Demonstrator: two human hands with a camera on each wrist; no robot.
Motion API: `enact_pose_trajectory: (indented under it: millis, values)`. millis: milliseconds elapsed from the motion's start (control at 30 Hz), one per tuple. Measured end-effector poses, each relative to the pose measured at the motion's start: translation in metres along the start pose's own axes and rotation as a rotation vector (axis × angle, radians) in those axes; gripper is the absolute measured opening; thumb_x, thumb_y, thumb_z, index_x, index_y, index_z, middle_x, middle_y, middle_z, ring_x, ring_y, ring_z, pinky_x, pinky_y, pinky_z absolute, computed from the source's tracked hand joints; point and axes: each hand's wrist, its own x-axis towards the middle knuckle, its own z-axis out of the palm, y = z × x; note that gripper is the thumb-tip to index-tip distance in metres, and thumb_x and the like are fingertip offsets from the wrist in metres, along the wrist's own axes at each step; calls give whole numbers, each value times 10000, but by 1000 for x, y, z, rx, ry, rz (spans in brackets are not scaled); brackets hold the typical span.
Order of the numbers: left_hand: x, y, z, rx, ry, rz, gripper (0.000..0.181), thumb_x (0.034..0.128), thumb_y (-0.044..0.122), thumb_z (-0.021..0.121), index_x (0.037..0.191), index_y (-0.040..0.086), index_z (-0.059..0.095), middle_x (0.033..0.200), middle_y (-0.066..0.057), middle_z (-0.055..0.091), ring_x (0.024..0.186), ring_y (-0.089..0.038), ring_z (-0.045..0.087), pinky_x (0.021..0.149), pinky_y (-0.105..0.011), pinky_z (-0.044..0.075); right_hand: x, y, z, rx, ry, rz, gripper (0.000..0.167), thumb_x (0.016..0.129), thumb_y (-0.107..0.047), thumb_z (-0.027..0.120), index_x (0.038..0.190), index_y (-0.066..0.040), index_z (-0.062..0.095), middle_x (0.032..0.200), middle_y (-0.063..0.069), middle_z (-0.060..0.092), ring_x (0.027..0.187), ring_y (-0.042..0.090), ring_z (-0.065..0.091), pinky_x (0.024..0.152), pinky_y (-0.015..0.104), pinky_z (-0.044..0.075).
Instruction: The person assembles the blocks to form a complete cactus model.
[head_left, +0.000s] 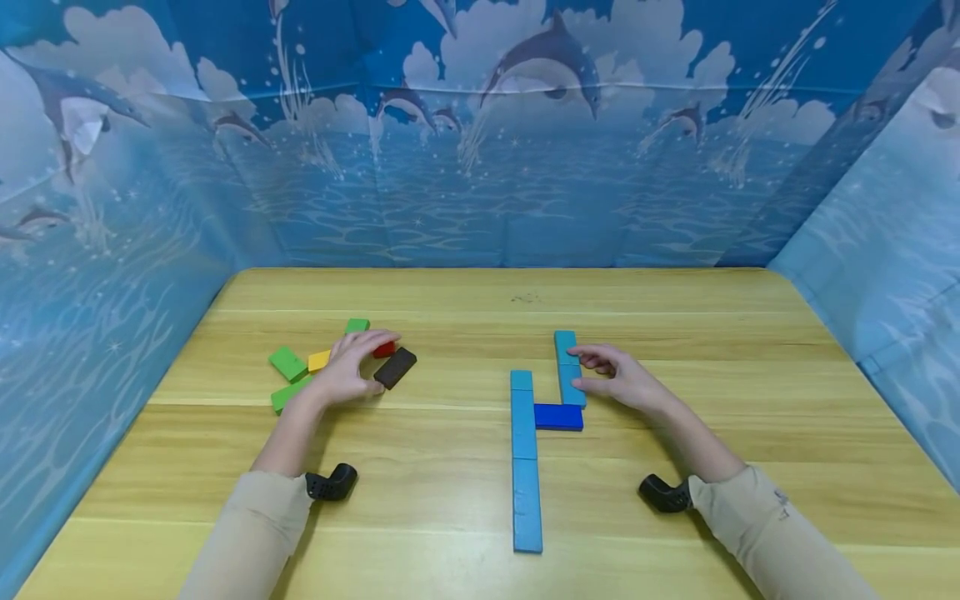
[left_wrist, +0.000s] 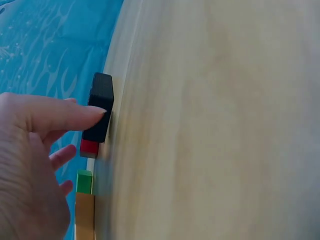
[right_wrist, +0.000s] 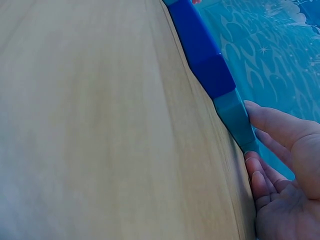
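Note:
In the head view my left hand (head_left: pixel 347 371) arches over the left-hand pile, thumb beside a dark brown block (head_left: pixel 395 368) and index finger above a red block (head_left: pixel 385 349). In the left wrist view the thumb overlaps the dark block (left_wrist: pixel 101 102); contact is unclear. My right hand (head_left: pixel 618 379) rests at the right side of two light blue blocks (head_left: pixel 567 348) laid end to end, its fingertips touching or very near them. A dark blue block (head_left: pixel 558 417) bridges from their lower end to a long light blue column (head_left: pixel 525 475).
Green blocks (head_left: pixel 288 364) and a yellow block (head_left: pixel 318 360) lie around my left hand on the wooden table (head_left: pixel 450 500). A blue dolphin-print curtain (head_left: pixel 480 192) stands behind the table and along both sides. A black wrist device (head_left: pixel 332 483) sits at each cuff.

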Motion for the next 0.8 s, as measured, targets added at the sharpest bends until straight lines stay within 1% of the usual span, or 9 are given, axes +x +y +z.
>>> enact_pose_trajectory:
  millis: [67, 167, 267, 367, 600, 800]
  values:
    - [2, 0, 0, 18, -23, -1, 786, 624, 44, 673, 1363, 138, 423, 1416, -123, 341, 1299, -370, 193, 1014, -589, 74, 0, 0, 0, 1, -1, 1, 529, 848, -253, 653, 1314, -77, 474, 1197, 135, 472, 1069, 257, 423, 870, 344, 362]
    - [4, 0, 0, 33, -48, -8, 772, 626, 47, 676, 1353, 144, 435, 1408, -109, 350, 1295, -365, 198, 1011, -588, 70, 0, -1, 0, 2, -2, -2, 527, 848, -251, 654, 1312, -75, 476, 1196, 133, 474, 1070, 256, 426, 872, 338, 365]
    - [7, -1, 0, 27, -61, -12, 746, 642, 52, 681, 1345, 144, 447, 1403, -105, 355, 1291, -359, 200, 1013, -588, 59, 0, -2, 0, -1, 0, -6, 524, 850, -246, 651, 1311, -71, 475, 1192, 134, 478, 1067, 255, 428, 870, 331, 367]
    - [7, -2, 1, 16, -61, -16, 709, 666, 74, 700, 1331, 139, 463, 1398, -110, 361, 1290, -360, 197, 1013, -592, 51, -1, -2, 0, -8, 0, -12, 521, 853, -245, 648, 1312, -69, 474, 1191, 135, 480, 1067, 256, 432, 872, 340, 369]
    - [7, -4, 4, 6, -24, -20, 658, 699, 213, 772, 1290, 132, 495, 1387, -114, 374, 1290, -362, 196, 1010, -571, 75, -1, 0, 0, -9, -2, -22, 516, 857, -235, 644, 1313, -66, 473, 1178, 137, 482, 1054, 253, 430, 858, 327, 372]
    - [9, 0, 8, 5, 42, -8, 646, 659, 275, 807, 1223, 110, 540, 1344, -125, 425, 1264, -361, 244, 1002, -564, 94, -2, 2, 0, -5, 2, -17, 516, 853, -244, 648, 1311, -77, 478, 1164, 130, 481, 1042, 246, 426, 848, 326, 369]
